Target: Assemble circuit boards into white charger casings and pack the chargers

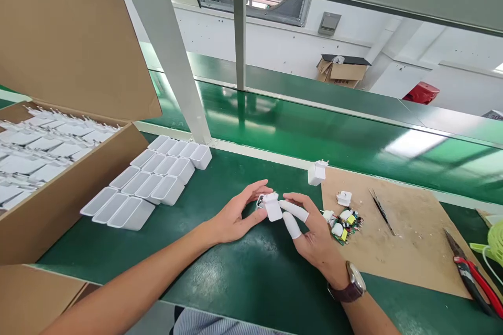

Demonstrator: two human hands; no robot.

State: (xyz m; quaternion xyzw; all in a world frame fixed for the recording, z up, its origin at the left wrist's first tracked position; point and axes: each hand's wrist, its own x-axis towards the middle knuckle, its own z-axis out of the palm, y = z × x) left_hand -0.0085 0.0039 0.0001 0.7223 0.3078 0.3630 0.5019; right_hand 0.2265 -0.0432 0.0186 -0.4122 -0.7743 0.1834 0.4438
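A white plug adapter [274, 208] with a small metal-and-white part at its left side is held between the thumb and fingers of my left hand [233, 218], just above the green bench. My right hand [314, 238] wears white finger cots on its thumb and index finger and a watch at the wrist. Its fingers are apart, right beside the adapter; whether the index tip touches it I cannot tell. To the right of that hand lies a pile of small circuit boards [343, 225] with yellow and white components. A loose white plug top [344, 198] lies behind the pile.
Rows of white open cases [131, 212] stand left of my hands, beside a cardboard box [129, 152] full of white pieces. Another white adapter [316, 173] stands at the back. Tweezers [381, 211] and red-handled pliers [471, 275] lie on the right around a brown board [416, 251].
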